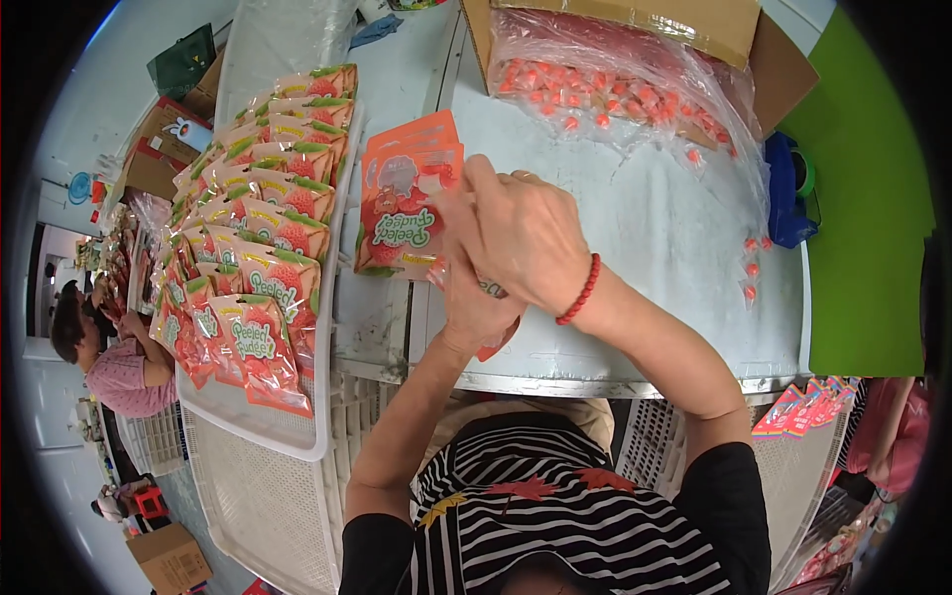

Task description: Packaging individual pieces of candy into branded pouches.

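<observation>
And here's the pouch stack [407, 233] at ten o'clock from the hands, fanned, likely so single ones lift off easily; wrapped candies [595, 84] spill from the carton [783, 74] at one o'clock, presumably for easy reach, while plump pouches [263, 342] overlap in the white tray [322, 431] at nine, probably saving room! Right hand [531, 233] arches in from four o'clock, fingers bent, left hand [474, 302] beneath from seven, a red pouch [504, 339] mostly hidden between them; fingertips blurred, can't tell what they pinch
</observation>
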Tool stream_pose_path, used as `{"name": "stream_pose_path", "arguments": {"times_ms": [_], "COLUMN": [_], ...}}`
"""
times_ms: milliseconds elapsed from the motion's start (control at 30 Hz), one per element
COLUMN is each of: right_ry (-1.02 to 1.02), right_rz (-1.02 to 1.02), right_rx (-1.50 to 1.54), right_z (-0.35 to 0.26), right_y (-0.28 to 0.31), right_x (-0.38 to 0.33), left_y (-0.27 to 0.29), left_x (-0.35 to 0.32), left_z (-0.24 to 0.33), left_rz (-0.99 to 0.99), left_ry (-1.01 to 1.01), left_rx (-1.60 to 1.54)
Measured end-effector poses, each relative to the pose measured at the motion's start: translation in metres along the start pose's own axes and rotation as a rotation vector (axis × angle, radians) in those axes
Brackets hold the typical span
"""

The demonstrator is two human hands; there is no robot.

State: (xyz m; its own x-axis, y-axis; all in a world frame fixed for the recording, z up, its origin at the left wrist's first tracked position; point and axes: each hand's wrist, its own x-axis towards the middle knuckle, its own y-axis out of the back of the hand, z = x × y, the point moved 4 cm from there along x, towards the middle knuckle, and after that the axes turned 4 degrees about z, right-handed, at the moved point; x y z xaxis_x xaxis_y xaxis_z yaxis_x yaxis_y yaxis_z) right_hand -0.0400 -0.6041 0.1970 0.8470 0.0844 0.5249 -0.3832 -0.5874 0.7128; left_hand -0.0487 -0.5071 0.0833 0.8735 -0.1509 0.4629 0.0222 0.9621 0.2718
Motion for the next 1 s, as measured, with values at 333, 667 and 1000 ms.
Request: {"name": "stream_pose_path", "arguments": {"times_ms": [333,667,1000], "right_ry": [0.03,0.252,0.587], "right_rz": [0.113,-0.085,-0.227], "right_rx": [0.041,0.167,0.207], "right_z": [0.016,0.009,-0.016], "right_y": [0.013,0.016,0.074], "right_x": [0.009,-0.024,-0.02], "left_y": [0.002,0.022,0.052], "left_x": [0.005,0.009,0.024], "left_z": [0.023,0.026,0.04], "left_rz": [0.152,0.166,-0.251], "left_ry": [-0.062,-0.114,0.39], "left_rx": [-0.002,-0.144,-0.503]}}
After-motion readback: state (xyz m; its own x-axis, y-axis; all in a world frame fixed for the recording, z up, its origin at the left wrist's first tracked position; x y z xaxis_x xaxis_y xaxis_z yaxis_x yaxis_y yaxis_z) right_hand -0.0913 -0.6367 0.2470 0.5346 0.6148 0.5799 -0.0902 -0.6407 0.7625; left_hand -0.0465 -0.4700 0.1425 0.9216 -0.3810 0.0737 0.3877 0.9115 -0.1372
